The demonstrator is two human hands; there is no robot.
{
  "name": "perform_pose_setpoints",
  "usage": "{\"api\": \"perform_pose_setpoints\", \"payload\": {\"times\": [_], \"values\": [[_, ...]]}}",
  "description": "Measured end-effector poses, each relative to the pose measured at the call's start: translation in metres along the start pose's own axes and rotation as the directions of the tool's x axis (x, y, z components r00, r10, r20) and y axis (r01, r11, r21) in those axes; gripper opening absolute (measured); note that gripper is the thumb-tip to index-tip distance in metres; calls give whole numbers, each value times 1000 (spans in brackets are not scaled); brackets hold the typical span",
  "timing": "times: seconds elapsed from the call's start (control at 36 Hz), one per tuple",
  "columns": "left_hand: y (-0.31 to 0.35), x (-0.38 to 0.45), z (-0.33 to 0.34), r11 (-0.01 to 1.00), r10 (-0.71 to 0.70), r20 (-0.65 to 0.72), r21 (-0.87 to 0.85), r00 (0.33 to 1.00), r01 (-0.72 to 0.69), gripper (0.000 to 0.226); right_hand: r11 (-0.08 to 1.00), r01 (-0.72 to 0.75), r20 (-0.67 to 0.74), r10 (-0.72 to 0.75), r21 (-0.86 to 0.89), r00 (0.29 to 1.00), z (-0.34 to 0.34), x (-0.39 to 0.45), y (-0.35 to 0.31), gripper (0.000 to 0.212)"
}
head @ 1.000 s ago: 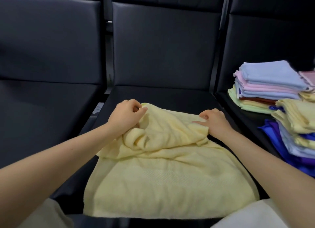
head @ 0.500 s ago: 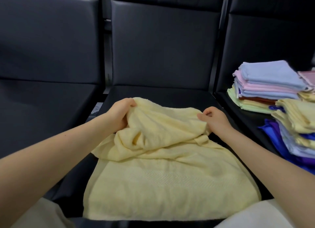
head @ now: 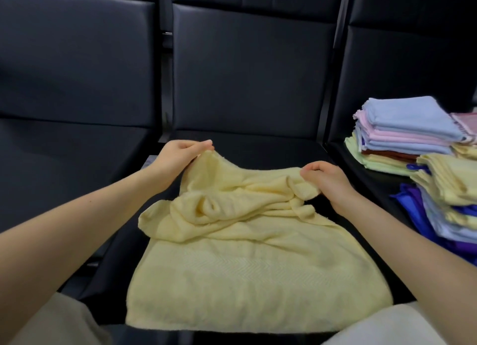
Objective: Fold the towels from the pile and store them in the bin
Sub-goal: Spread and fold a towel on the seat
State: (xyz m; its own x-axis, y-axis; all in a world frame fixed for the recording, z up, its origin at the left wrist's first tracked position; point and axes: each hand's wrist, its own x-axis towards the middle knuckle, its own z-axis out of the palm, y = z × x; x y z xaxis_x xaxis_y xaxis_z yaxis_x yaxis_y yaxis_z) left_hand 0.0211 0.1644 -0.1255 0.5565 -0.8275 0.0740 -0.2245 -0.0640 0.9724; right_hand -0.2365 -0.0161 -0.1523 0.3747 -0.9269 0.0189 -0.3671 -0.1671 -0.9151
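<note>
A pale yellow towel (head: 247, 272) lies spread on the middle black seat (head: 258, 148), its near half flat and its far half bunched and lifted. My left hand (head: 178, 156) pinches the towel's far left corner and holds it raised. My right hand (head: 327, 179) grips the far right edge of the same towel, lower down. A pile of towels (head: 423, 161) in blue, pink, yellow and purple sits on the seat to the right. No bin is in view.
Black padded seat backs (head: 247, 68) rise behind the seats. The left seat (head: 64, 169) is separated from the middle one by a narrow gap. My knees in light trousers (head: 51, 321) show at the bottom edge.
Both hands have moved farther apart and away from me, pulling the towel's far edge out. The left hand has lifted its corner higher, and the crumpled part has begun to stretch.
</note>
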Motion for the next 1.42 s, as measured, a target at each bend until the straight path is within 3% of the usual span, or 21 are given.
{"api": "perform_pose_setpoints", "payload": {"times": [0.11,0.25,0.36,0.44,0.58,0.67,0.72,0.83,0.94,1.03,1.14,1.22,1.28,1.33,1.42], "values": [[-11,5,-1,998,-60,-88,-5,994,60,16,999,-41,25,42,-13,999,-5,3,8,12],[-13,20,-13,947,-44,-111,313,993,77,28,994,-93,22,92,51,996,-9,24,9,25],[-2,44,-28,940,-35,-192,326,981,98,12,995,-62,-43,66,80,997,-6,52,-6,32],[8,70,-38,915,62,-278,400,959,57,15,996,-22,-120,32,90,992,-4,83,-22,26],[27,118,-45,744,372,-327,665,869,-68,28,993,93,-230,-75,69,970,5,129,-56,21],[25,147,-40,667,435,-378,745,818,-11,30,995,88,-297,-70,46,952,14,155,-57,29],[15,162,-34,604,387,-380,793,840,80,31,999,32,-325,-38,-22,945,22,169,-47,39],[-11,167,-19,564,243,-318,815,917,133,37,974,-113,-260,59,-197,964,39,169,-26,57],[-23,143,-2,657,246,-221,754,944,5,38,913,-47,-260,-65,-405,963,47,143,-16,52],[-17,105,4,732,273,-159,674,949,-97,35,932,24,-247,-121,-362,961,46,110,-25,43],[1,42,16,755,324,-36,612,945,-236,27,955,187,-164,-227,-229,960,39,53,-45,35],[22,-8,24,753,353,85,565,932,-337,18,879,330,25,-343,-344,939,25,3,-59,19],[30,-37,24,734,316,224,558,922,-388,15,778,384,205,-324,-497,924,18,-27,-64,14],[33,-62,21,679,179,413,605,893,-416,16,710,417,361,-241,-567,901,12,-52,-64,18],[23,-84,16,541,-111,610,699,785,-467,34,699,424,577,-19,-576,816,1,-79,-56,30]]}}
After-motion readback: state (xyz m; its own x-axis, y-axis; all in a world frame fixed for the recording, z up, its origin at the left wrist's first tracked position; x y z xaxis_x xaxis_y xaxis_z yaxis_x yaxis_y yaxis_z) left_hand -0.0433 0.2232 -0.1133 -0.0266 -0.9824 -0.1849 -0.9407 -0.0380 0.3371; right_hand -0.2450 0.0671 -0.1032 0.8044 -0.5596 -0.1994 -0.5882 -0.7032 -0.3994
